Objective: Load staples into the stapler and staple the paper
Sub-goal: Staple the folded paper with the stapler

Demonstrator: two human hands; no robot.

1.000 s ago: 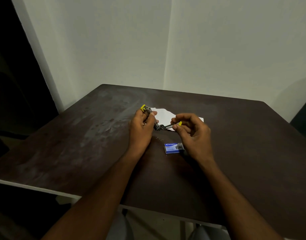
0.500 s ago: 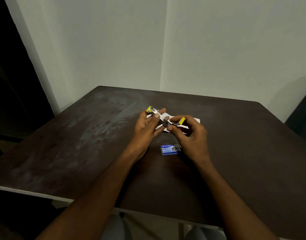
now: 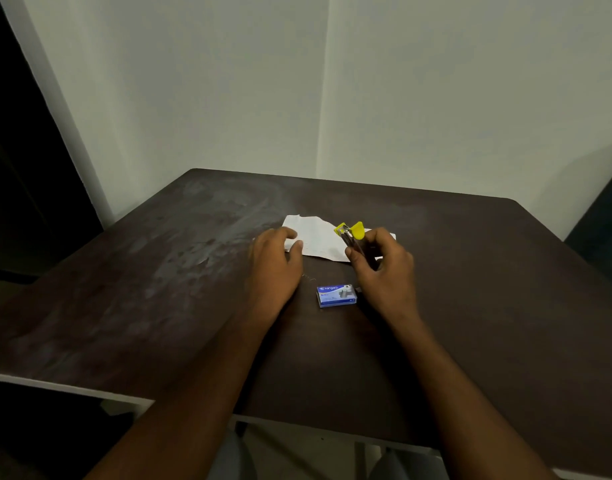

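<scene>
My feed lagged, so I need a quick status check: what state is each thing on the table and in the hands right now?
stapler: held in the right hand, lifted over the paper, yellow end up.
paper: flat on the table, left hand resting on its edge.
staple box: lying flat between the hands; slightly open at the right end.

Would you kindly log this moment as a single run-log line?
left hand: fingertips on paper | right hand: holds yellow stapler above paper | staple box: on table between hands | stapling: not yet
</scene>
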